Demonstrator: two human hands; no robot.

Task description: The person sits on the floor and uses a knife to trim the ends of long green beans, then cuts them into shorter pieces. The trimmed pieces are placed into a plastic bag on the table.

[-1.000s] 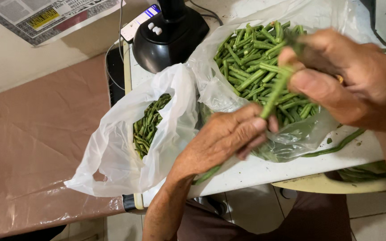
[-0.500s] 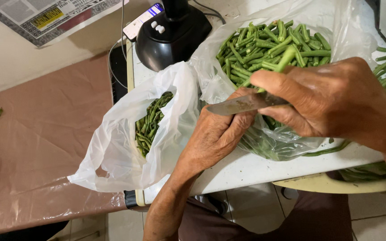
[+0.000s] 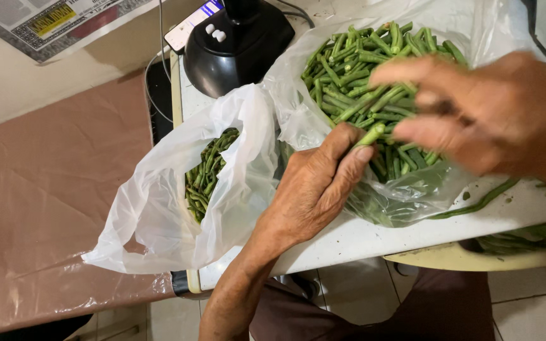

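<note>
Green cut beans (image 3: 374, 82) fill the clear plastic bag (image 3: 406, 196) at the middle of the white desk (image 3: 361, 240); use that bag as landmark. Left hand (image 3: 314, 189) sits at the bag's near-left edge, thumb and fingers pinched on one short bean piece (image 3: 372, 134), holding it just over the pile. Right hand (image 3: 481, 113) hovers over the bag's right side, blurred, fingers spread and half curled; something dark between them, cannot tell if it grips anything.

Left of the bag: a white plastic bag (image 3: 159, 215) hanging open, with thinner green trimmings (image 3: 206, 173) inside. Behind the landmark bag: a black rounded device base (image 3: 235, 44) and a small white remote-like thing (image 3: 194, 22). Just right and near of the bag: long uncut beans (image 3: 475, 202) on the desk, more at the desk edge (image 3: 519, 237). Far left: pink plastic sheet (image 3: 45, 189).

Step, by judgement: sorting cut pieces, one piece being placed in or picked from the pile. Next move likely calls for a small release over the pile or a shift left toward the white bag, keeping the bag mouth open and not snagging plastic.
</note>
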